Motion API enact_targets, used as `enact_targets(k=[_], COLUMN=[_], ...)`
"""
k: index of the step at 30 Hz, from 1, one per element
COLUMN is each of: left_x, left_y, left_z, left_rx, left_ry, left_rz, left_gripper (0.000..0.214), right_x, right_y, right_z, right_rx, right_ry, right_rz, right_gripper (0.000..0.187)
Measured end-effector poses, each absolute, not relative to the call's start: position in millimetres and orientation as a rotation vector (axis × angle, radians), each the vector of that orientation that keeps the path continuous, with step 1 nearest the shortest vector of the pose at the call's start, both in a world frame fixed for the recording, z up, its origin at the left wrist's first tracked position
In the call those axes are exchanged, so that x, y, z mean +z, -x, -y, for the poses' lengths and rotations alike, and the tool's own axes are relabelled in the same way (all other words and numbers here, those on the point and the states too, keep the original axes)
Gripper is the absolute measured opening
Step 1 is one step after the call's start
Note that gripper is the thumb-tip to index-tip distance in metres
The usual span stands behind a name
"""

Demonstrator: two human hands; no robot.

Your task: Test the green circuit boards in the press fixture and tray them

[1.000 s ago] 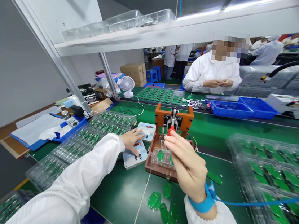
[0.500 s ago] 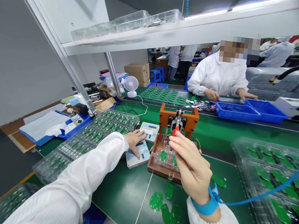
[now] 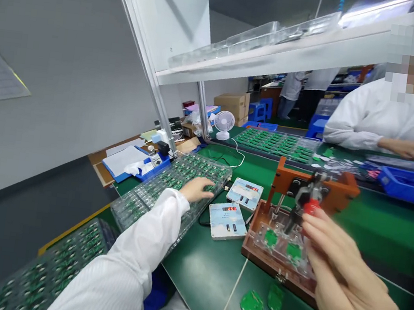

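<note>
Display boxes [image 3: 227, 221] stood between tray [image 3: 188, 218] and press [image 3: 295, 187].
Right hand [image 3: 346, 278] held red handle [image 3: 311, 208]; left hand [image 3: 197, 189], fingers parted, was over tray; green boards [image 3: 252, 305] lay before press.

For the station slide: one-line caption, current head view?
Right hand on the red handle of an orange-framed press; left hand over a tray of green boards.

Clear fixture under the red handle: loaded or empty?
Loaded: two green boards show in the clear fixture, side by side.
</note>
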State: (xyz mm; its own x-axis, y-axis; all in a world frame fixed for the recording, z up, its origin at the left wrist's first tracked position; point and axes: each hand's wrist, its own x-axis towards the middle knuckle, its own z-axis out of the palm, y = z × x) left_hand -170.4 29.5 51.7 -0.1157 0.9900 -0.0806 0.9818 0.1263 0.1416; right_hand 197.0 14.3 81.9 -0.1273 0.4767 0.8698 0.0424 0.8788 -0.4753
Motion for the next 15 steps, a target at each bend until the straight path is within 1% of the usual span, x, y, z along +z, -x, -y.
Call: enact_targets(k=[1, 2, 4, 7, 11, 15], left_x=[56.4, 60.1, 63.0, 56.0, 40.7, 34.1], left_y=[187.5, 204.1, 231.7, 253.5, 258.4, 264.5], left_z=[-21.0, -13.2, 0.0, 11.6, 14.0, 10.5], left_rx=[0.073, 0.059, 0.008, -0.077, -0.121, -0.065], left_ry=[-1.886, -1.784, -1.580, -1.388, -1.310, -1.248], left_rz=[-2.377, -2.511, -2.719, -2.845, -2.847, -2.799], left_gripper=[0.037, 0.030, 0.027, 0.019, 0.018, 0.020], right_x=[80.7, 79.4, 77.2, 74.3, 69.5, 61.8], right_y=[-197.9, -198.6, -199.7, -199.6, -198.7, -198.2], right_z=[-13.9, -13.5, -13.3, -15.2, -22.8, -32.5], right_rx=[0.396, 0.401, 0.403, 0.381, 0.307, 0.235], right_ry=[0.424, 0.445, 0.471, 0.481, 0.477, 0.473], right_rz=[1.673, 1.682, 1.700, 1.708, 1.707, 1.650], right_gripper=[0.052, 0.050, 0.049, 0.048, 0.047, 0.043])
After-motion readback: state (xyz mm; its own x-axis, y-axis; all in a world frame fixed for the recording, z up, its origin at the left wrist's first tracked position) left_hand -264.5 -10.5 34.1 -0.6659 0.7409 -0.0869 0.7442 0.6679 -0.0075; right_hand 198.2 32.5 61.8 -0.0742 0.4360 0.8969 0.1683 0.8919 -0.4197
